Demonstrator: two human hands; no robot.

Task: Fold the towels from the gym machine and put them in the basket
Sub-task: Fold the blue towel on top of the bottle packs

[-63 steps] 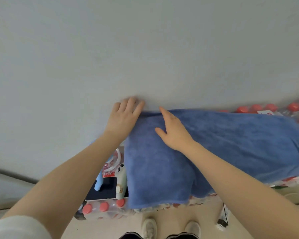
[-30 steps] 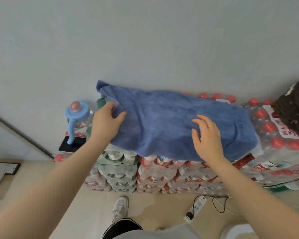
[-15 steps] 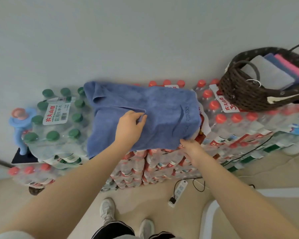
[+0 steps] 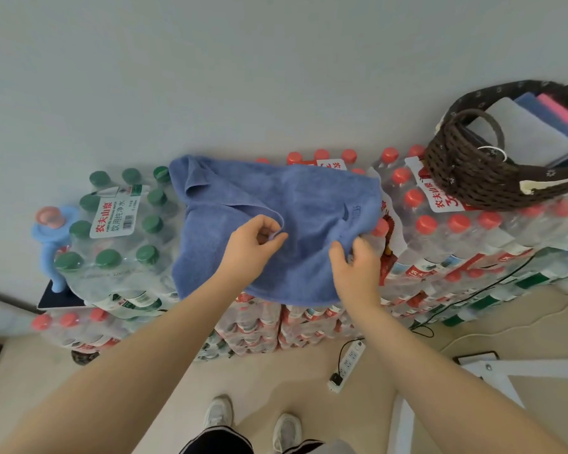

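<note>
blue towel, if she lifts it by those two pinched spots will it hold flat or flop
Likely flops: the blue towel already drapes and wrinkles over the water bottle packs. It probably sags between the left hand and right hand. Looks light, since fingertip pinches gather it.

Stacked shrink-wrapped packs of red-capped water bottles (image 4: 440, 244) against the wall carry a rumpled blue terry towel (image 4: 276, 224), a dark brown woven basket (image 4: 473, 178) to its right, a green-capped bottle pack (image 4: 118, 231) to its left.
</note>
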